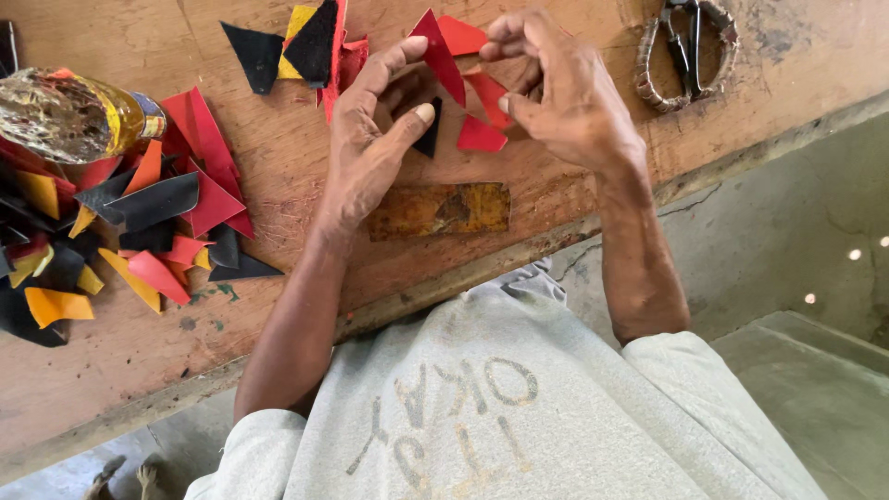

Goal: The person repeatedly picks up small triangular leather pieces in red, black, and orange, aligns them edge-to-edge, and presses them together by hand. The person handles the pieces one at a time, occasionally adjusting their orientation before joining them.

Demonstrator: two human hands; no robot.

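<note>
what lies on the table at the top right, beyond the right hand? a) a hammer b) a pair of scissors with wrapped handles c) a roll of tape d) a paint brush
b: a pair of scissors with cord-wrapped handles lies on the wooden table, apart from the right hand.

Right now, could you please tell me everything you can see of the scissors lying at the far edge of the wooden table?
The scissors lie flat on the wooden table, near its top right corner, partly cut off by the frame edge. They look like dark metal with large looped handles wrapped in pale cord or fabric, worn and dusty. The blades lie between the loops, apparently closed. No hand touches them; the right hand works nearby on red scraps.
</note>
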